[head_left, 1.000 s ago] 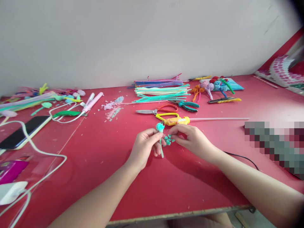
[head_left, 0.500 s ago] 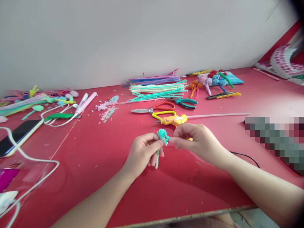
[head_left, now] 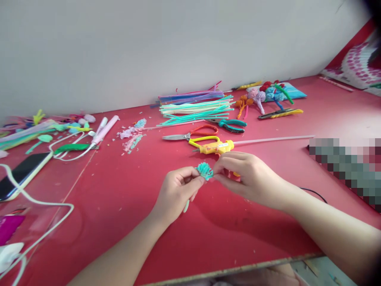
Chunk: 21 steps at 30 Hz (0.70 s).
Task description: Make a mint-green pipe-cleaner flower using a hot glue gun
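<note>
Between thumb and fingers my left hand (head_left: 180, 190) grips a turquoise pipe-cleaner flower (head_left: 204, 171), its green stem poking out below the palm. My right hand (head_left: 241, 171) is at the flower's right side, thumb and fingertips pinched on its edge. Just beyond the hands lies a yellow hot glue gun (head_left: 216, 147) with a long translucent glue stick (head_left: 274, 139) out of its back. Scissors (head_left: 190, 137) with one red and one yellow handle rest behind it, beside teal-handled pliers (head_left: 230, 125).
Bundles of pipe cleaners (head_left: 196, 107) lie near the wall, with finished pipe-cleaner flowers (head_left: 262, 95) to their right. At left are a phone (head_left: 25, 174), white cables, a pink hair straightener (head_left: 105, 130) and fuzz scraps (head_left: 132, 135). A box cutter (head_left: 281, 114) lies at back right.
The flower has tilted in my left hand, so its petals face more to the upper right and its stem points lower left. My right fingers have closed in on its edge.
</note>
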Motion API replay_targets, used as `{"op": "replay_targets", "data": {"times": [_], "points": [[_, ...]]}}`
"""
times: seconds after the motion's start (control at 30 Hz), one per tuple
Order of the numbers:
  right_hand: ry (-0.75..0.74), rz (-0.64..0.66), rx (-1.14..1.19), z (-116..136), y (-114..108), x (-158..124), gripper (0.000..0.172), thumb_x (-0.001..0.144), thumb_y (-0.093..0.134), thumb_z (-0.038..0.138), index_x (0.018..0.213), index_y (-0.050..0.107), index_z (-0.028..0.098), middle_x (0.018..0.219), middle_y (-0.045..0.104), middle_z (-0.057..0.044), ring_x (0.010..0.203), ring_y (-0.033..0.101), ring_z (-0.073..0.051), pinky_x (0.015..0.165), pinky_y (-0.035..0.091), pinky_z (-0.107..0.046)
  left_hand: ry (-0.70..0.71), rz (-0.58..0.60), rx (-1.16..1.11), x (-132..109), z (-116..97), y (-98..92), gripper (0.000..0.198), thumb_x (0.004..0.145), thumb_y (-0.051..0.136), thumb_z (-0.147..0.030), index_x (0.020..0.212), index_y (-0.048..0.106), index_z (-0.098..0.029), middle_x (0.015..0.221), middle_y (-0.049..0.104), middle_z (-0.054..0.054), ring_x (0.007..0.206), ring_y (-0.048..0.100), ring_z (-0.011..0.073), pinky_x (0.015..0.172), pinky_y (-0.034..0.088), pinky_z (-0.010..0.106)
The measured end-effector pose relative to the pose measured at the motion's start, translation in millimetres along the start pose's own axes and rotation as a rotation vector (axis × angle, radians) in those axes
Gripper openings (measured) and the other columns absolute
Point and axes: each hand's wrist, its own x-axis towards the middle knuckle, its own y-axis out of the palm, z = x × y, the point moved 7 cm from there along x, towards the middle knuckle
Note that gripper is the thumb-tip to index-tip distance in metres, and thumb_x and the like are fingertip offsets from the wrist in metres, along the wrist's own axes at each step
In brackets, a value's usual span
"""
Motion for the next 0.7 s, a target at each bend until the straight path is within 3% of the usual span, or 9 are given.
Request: {"op": "replay_targets", "data": {"times": [0.4, 0.7], "points": [[0.158, 0.035, 0.017, -7, 1, 0, 0.008, 0.076, 0.055, 0.013, 0.074, 0.061, 0.018, 0.068, 0.061, 0.000, 0.059, 0.050, -0.011, 0.057, 0.038, -0.023, 0.055, 0.048, 0.111, 0, 0, 3.0, 0.023, 0.077, 0.059, -0.025, 0.056, 0.052, -0.018, 0.048, 0.035, -0.006, 0.045, 0.031, 0.0072, 0.043, 0.024, 0.021], [0.245, 0.061, 0.083, -11, 2, 1, 0.007, 0.075, 0.056, 0.013, 0.072, 0.060, 0.018, 0.066, 0.060, 0.002, 0.058, 0.049, -0.010, 0.056, 0.037, -0.023, 0.032, 0.074, 0.129, 0, 4, 5.4, 0.020, 0.078, 0.058, -0.026, 0.060, 0.056, -0.018, 0.047, 0.034, -0.007, 0.042, 0.031, 0.0063, 0.042, 0.025, 0.021]]}}
